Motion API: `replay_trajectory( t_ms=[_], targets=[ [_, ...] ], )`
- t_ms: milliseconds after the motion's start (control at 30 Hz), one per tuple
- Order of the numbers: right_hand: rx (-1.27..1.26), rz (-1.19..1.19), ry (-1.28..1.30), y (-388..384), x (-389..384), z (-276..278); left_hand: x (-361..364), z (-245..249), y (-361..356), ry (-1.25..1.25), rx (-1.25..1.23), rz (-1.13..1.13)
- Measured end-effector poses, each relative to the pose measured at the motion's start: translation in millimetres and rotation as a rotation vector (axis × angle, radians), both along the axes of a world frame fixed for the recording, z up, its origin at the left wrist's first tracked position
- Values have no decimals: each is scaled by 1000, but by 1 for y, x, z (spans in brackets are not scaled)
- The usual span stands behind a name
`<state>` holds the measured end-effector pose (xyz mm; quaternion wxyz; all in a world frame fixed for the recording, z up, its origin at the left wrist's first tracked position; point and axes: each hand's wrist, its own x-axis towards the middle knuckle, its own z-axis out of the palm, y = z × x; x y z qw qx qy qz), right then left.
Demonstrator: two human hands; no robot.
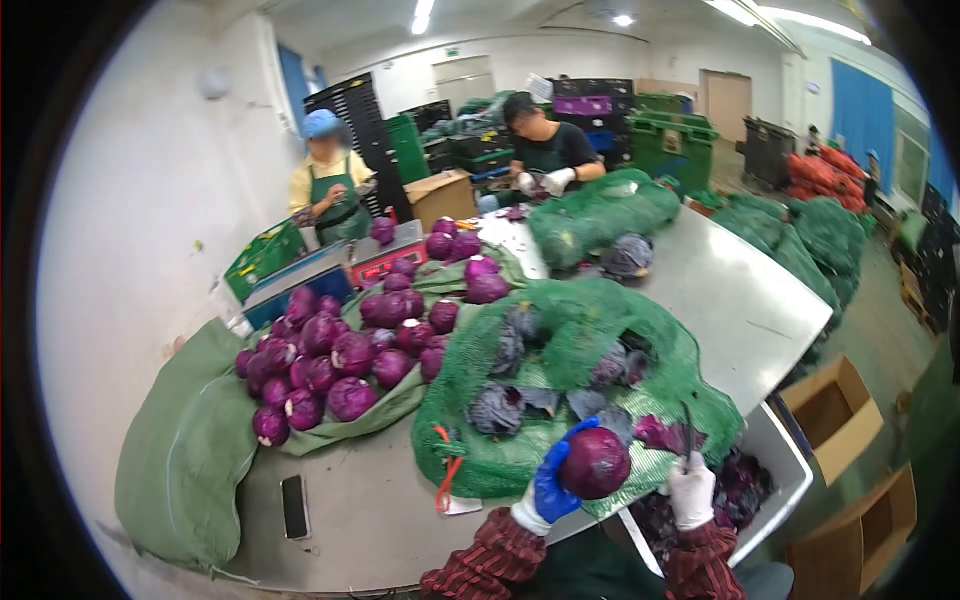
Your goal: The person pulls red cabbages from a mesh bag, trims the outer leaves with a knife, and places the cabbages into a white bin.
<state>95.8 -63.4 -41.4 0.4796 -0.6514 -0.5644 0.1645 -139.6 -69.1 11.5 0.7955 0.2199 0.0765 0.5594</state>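
My left hand [556,484], in a blue glove over a white one, is closed round a peeled red cabbage [595,464] just past the table's near edge. In a white glove, my right hand [692,492] grips a knife [688,428] with its dark blade pointing up. Beneath and beyond both hands spreads a green mesh bag [560,330] with dull, unpeeled cabbages [496,409] and loose outer leaves on it. Purple leaf pieces [668,434] lie close to the blade. Below my right hand, a white bin [795,478] holds dark purple leaves.
Many peeled cabbages [352,354] are heaped on green cloth at left, near a red scale [385,262]. A phone [295,507] lies on the metal table [370,520]. Two co-workers [335,190] stand across the table. Cardboard boxes [835,415] sit at right.
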Motion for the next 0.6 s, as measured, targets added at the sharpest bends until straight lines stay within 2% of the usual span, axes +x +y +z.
replay_trajectory(
  t_ms=[33, 67, 100, 133, 167, 200, 300, 367, 500, 600],
  targets=[
    [-117, -20, 183, 1, 5, 2, -23, 1, 1, -94, -102, 7],
    [-239, -46, 364, -3, 10, 10, -49, 3, 4, -190, -77, 6],
    [-295, -63, 431, -6, 16, 13, -74, 20, 3, -231, -69, 51],
    [-354, -84, 498, -10, 22, 11, -104, 31, 5, -53, -13, 214],
    [-383, -76, 444, -12, 32, 2, -126, 51, 4, -112, -41, 321],
    [-409, -68, 392, -14, 43, -9, -159, 59, 9, -66, -33, 370],
    [-451, -42, 416, -26, 69, -39, -247, 76, 28, -46, -48, 600],
    [-448, -54, 489, -36, 84, -59, -305, 80, 44, 116, -51, 804],
    [-401, 3, 572, -40, 114, -102, -379, 92, 61, 166, -116, 905],
    [-403, 0, 536, -35, 118, -115, -422, 66, 97, 721, 68, 1243]
  ],
)
